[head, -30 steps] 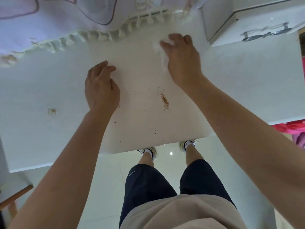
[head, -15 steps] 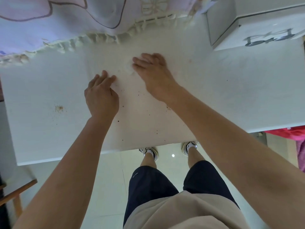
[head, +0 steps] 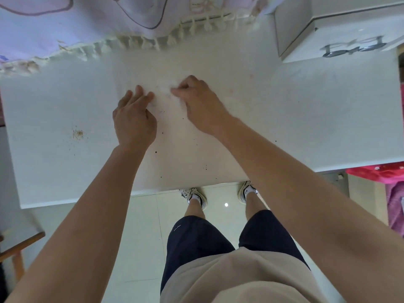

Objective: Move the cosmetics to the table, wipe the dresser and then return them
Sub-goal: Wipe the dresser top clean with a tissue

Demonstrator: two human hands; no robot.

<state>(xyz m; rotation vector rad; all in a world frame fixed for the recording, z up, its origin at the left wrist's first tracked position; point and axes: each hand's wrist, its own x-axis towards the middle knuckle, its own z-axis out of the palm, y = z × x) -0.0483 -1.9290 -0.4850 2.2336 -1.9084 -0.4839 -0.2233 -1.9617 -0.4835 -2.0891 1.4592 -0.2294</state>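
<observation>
Pinching white tissue (head: 165,88) with right grip (head: 201,106), fingers curled, down on dresser surface (head: 306,119) near its middle. Resting left grip (head: 135,123) flat, fingers straight, just beside tissue. Crumb patch (head: 77,134) well to left.

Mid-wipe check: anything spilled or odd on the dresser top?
Yes. A small patch of brown crumbs lies on the dresser top left of the left hand, unwiped. Dark specks dot the surface toward the front edge. The right hand pinches the white tissue farther back, away from both.
</observation>
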